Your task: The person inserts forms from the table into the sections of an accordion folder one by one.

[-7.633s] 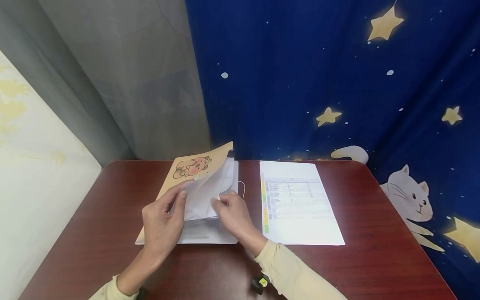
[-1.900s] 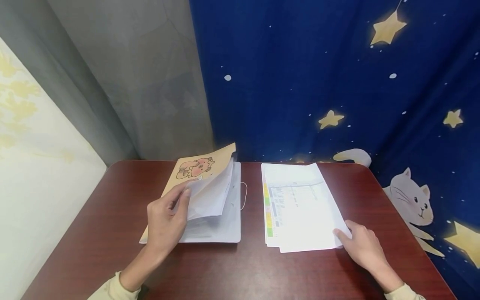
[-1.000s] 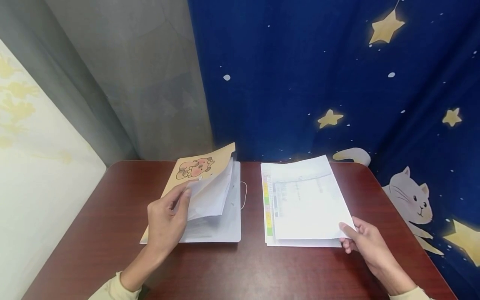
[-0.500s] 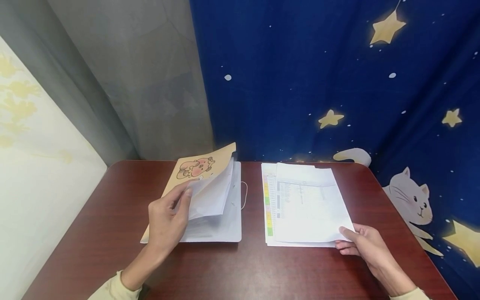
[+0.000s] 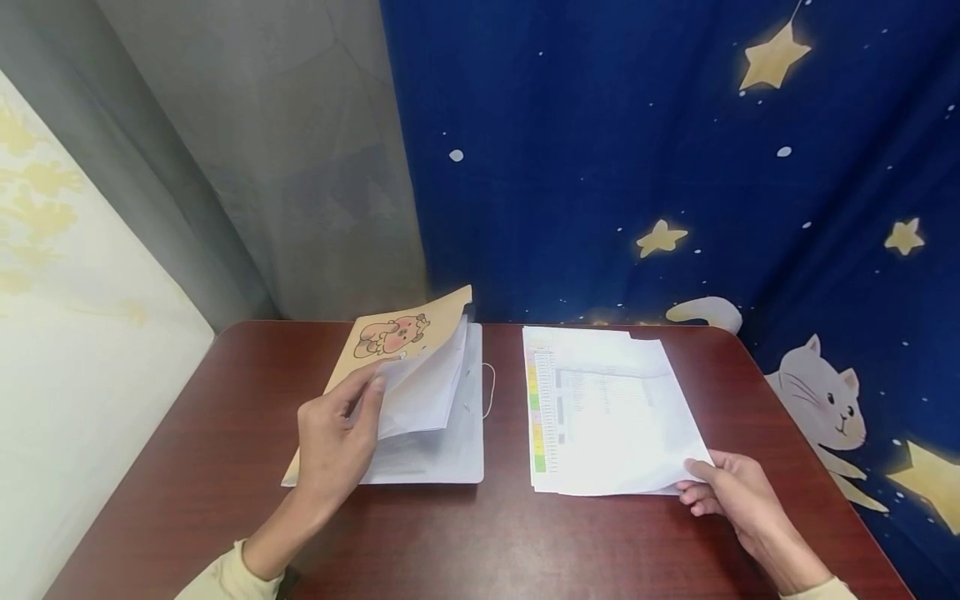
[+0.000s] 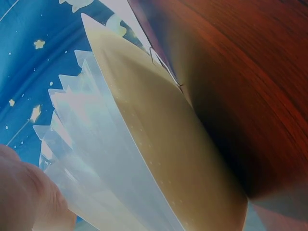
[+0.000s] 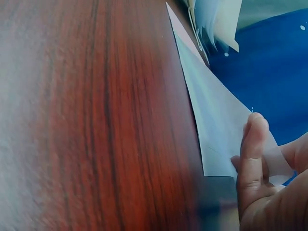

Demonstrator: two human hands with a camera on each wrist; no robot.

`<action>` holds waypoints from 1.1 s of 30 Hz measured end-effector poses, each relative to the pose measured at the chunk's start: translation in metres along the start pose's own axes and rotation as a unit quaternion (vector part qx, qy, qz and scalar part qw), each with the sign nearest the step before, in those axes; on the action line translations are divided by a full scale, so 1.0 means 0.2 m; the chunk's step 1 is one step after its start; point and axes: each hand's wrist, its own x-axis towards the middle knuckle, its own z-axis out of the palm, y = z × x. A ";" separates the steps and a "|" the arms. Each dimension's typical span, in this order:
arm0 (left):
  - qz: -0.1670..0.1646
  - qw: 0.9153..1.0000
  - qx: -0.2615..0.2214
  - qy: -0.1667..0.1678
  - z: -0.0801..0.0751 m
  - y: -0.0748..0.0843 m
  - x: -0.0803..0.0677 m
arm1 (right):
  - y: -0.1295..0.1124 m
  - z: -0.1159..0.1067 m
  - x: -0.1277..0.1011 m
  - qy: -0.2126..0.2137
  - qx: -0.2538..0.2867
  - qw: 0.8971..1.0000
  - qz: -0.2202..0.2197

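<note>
A tan folder (image 5: 345,367) with a cartoon animal on its cover lies half open at the left. My left hand (image 5: 337,433) pinches its raised cover and inner leaves near the front edge. Clear plastic sleeves (image 6: 96,130) fan out beside the tan cover in the left wrist view. On the right lies a stack of printed papers (image 5: 542,417) with a coloured strip down its left side. My right hand (image 5: 738,496) pinches the near right corner of the top sheet (image 5: 615,433), thumb above and fingers beneath. That corner bends up off the stack in the right wrist view.
Both stand on a dark red wooden table (image 5: 495,542). A thin elastic loop (image 5: 489,392) sticks out from the folder's right edge. A grey curtain (image 5: 330,167) and a blue starry curtain (image 5: 562,167) hang behind the table, and a pale wall (image 5: 75,333) is at the left.
My right hand has left the folder's inside and taken the top sheet's corner. The sheet was raised and shifted, then came down nearly in line with the stack. My left hand stays on the folder.
</note>
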 end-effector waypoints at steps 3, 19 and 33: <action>0.001 1.000 0.000 0.000 0.00 0.00 0.00 | -0.01 0.01 0.00 0.009 0.006 1.000 -0.008; 0.001 1.000 -0.004 0.001 0.00 -0.01 0.00 | -0.08 -0.01 -0.05 -0.062 0.164 0.984 -0.034; -0.001 1.000 -0.012 0.001 0.00 -0.01 -0.01 | -0.18 0.09 -0.13 -0.137 0.186 0.972 -0.052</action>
